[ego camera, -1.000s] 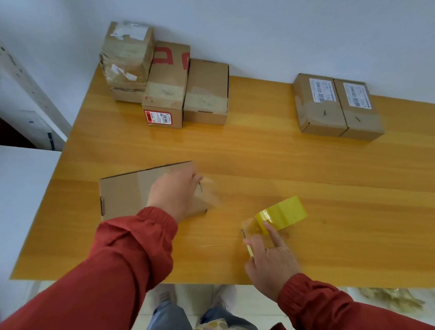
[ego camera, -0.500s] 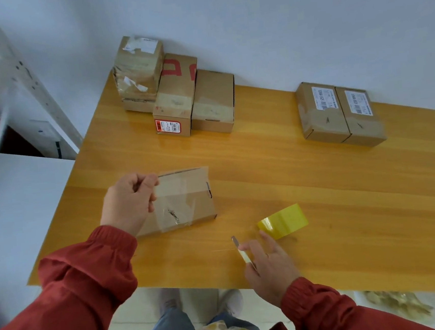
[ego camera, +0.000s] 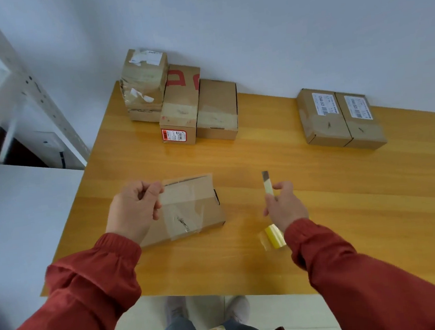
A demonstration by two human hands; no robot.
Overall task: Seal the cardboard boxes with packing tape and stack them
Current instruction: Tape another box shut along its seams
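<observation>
Box [ego camera: 210, 216] lies flat on the table [ego camera: 348, 205], just right of the left hand [ego camera: 135, 207]. That hand's curled fingers pinch the box's left end, cardboard or tape edge I cannot tell, likely to steady it while the clear tape strip [ego camera: 183, 205] across its top is finished. The right hand [ego camera: 284, 206] grips a cutter [ego camera: 267, 184], raised with its blade pointing away. The tape roll [ego camera: 272, 236] lies just under that wrist, handy for later.

Brown box [ego camera: 189, 210], yellow tape roll [ego camera: 272, 236], red sleeves [ego camera: 94, 277].
</observation>
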